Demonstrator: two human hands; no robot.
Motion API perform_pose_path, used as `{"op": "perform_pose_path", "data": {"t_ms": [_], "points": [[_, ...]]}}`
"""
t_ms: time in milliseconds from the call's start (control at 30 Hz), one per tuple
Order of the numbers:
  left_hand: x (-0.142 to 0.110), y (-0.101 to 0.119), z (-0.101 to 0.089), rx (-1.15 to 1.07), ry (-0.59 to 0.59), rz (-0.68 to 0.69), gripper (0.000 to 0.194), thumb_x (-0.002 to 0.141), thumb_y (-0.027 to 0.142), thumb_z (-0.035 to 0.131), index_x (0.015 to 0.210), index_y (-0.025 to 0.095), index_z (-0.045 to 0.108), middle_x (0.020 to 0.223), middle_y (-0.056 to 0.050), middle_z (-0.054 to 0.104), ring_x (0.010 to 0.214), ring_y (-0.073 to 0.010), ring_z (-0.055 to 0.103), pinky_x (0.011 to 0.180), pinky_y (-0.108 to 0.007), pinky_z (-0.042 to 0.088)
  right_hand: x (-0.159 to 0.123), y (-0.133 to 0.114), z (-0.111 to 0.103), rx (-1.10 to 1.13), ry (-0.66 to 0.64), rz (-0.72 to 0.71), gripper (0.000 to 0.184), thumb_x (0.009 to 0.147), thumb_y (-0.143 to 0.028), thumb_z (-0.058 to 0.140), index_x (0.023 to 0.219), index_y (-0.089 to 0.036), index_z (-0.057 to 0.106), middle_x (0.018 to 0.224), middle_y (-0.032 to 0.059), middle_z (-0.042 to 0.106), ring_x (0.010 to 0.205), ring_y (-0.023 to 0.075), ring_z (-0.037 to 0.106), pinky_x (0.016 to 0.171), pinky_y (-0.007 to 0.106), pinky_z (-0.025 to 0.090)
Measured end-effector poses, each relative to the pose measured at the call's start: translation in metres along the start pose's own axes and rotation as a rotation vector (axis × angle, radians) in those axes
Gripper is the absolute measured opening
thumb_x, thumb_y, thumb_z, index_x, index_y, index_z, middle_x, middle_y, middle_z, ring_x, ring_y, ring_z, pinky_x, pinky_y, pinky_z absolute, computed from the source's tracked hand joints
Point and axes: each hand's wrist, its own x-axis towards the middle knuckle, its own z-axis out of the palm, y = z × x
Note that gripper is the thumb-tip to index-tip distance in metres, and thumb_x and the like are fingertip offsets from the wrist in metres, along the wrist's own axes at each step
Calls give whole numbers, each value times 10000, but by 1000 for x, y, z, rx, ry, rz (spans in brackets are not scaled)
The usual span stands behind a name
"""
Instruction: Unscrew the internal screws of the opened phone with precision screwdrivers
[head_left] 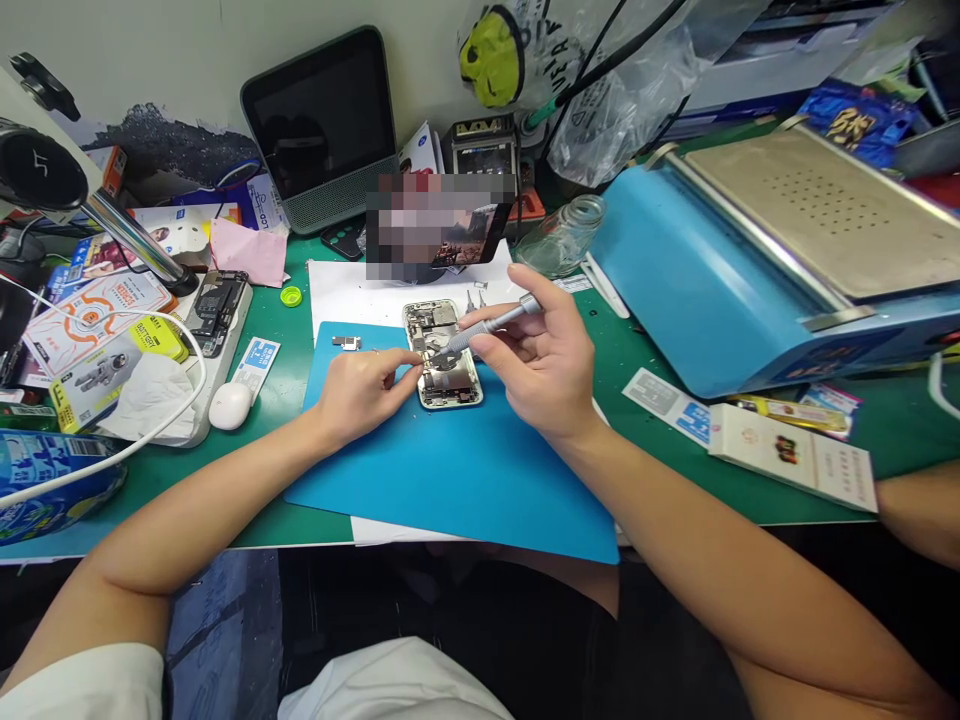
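An opened smartphone [454, 380] with its inner parts bare lies on the blue mat [450, 470]. My right hand [551, 360] is closed around a grey screwdriver [495, 322], whose tip end slants down to the left over the middle of the phone. At the phone's left edge, my left hand [367, 388] has its thumb and forefinger pinched together; what they grip, if anything, is too small to tell. A small metal phone part [346, 343] rests on the mat behind my left hand. Tweezers [475, 300] lie partly hidden beyond the phone.
A blue machine with a metal plate [750, 270] stands at right, a white box [791, 455] before it. Another person's arm [922, 510] reaches in there. A propped phone [472, 240], glass jar [562, 235] and smart display [322, 120] stand behind. Packets and a white cable [196, 385] crowd the left.
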Motion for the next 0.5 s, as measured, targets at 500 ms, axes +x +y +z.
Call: {"op": "perform_pose_path", "data": {"t_ms": [500], "points": [[0,0,0,13,-25,25,244,993,337,575,1009,203,777,570,27,628,499,-103,533,549,-233,352,-1,0,1,3,-10,0,463,941,-360,710,1312,-322,436,1040,31,760,927,216,760,784,386,670]]}}
